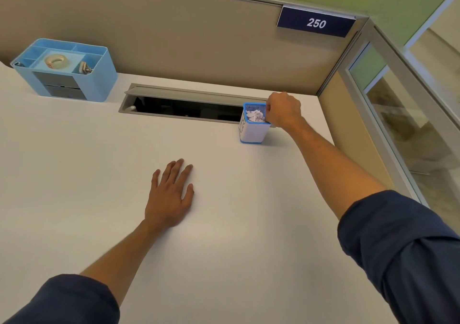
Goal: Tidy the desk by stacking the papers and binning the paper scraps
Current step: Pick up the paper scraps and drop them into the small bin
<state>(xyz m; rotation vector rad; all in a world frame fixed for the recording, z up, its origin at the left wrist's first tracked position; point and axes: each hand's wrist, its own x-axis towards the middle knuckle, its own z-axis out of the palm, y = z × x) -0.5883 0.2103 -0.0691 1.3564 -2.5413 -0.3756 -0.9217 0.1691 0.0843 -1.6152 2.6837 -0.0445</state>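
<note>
**Bin upright at right of centre, scraps inside**

Bin [254,124], blue-rimmed and tall, stands on the desk [74,174] right of centre, long axis vertical, mouth upward. White scraps [256,116] fill its top. Behind and left of it, touching in view, lies an open cable slot [184,104]. An organiser [65,70] with a tape roll [55,60] sits upper left, well apart.

Right hand [283,110] grips the bin's right rim with curled fingers. Left hand [171,194] rests flat on the desk at centre, fingers straight and slightly spread.

Desk is white. Tan partition [174,37] rises behind it, bearing a sign [316,23] reading 250, upper right. Glass panel [410,114] stands at right edge.
</note>
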